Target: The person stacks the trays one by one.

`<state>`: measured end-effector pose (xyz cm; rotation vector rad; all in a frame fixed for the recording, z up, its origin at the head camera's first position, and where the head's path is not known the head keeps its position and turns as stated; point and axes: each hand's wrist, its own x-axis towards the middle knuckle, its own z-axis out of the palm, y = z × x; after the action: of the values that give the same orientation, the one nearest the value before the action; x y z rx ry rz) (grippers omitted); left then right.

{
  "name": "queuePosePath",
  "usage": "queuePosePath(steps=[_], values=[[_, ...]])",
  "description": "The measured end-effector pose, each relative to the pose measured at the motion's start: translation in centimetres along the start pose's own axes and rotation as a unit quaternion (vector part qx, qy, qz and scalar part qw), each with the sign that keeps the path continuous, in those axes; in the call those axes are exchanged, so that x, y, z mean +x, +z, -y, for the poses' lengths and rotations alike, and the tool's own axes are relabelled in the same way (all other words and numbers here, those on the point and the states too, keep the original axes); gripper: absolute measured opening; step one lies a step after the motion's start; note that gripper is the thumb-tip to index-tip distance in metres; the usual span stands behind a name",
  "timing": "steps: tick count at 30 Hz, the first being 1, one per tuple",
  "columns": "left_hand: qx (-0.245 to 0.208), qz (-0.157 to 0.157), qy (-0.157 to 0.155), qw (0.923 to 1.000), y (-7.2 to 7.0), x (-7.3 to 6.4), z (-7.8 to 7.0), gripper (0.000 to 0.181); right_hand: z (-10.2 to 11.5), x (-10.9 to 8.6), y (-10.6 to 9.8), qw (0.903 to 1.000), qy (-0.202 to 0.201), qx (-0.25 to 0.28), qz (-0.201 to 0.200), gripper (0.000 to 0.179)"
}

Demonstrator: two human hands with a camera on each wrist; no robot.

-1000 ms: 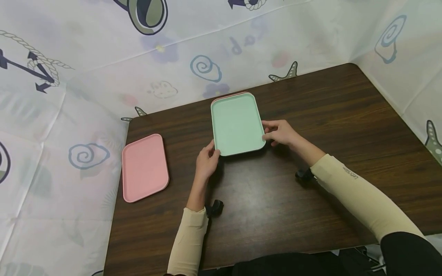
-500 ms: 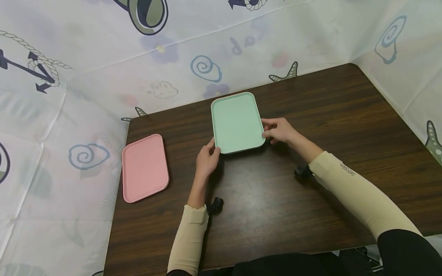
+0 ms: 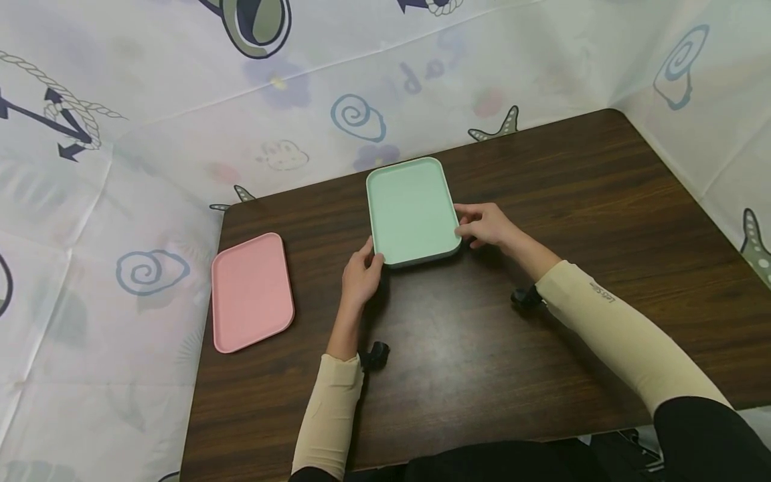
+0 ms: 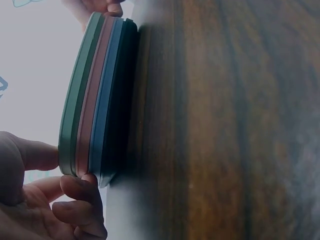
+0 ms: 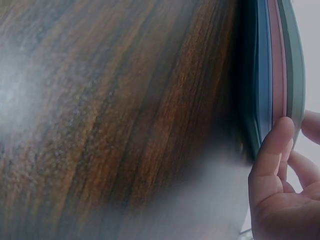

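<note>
A stack of rectangular trays lies near the back edge of the table, with a mint green tray (image 3: 412, 211) on top. Under it, the left wrist view shows the edges of a pink tray (image 4: 95, 95), a blue tray (image 4: 108, 95) and a dark layer at the bottom. My left hand (image 3: 360, 278) grips the near left corner, thumb at the green rim and fingertips against the lower edges. At the near right corner my right hand (image 3: 486, 226) pinches the stack's side, one fingertip on the pink edge in the right wrist view.
Another pink tray (image 3: 253, 292) lies flat on the left of the dark wooden table (image 3: 458, 375). Behind the table hangs a printed white cloth (image 3: 181, 87). A small black device (image 3: 375, 356) sits by the left wrist, another (image 3: 525, 298) by the right.
Both hands have shifted slightly away from the body at the stack's near corners. The pink rim that showed behind the green tray is now covered, and more of the stack's near side shows.
</note>
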<state>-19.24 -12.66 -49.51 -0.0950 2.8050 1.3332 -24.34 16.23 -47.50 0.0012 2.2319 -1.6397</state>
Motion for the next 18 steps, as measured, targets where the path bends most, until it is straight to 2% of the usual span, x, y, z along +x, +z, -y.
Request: queuePosePath(steps=[4,18], values=[[-0.001,0.005,0.009,0.9999,0.01,0.01,0.11,0.053,-0.11,0.09,-0.03,1.0,0.004,0.0,0.003,0.059],[-0.009,0.015,0.01,0.9998,0.04,0.25,0.51,0.052,-0.67,-0.13,0.13,0.9998,0.018,0.005,0.002,0.058]])
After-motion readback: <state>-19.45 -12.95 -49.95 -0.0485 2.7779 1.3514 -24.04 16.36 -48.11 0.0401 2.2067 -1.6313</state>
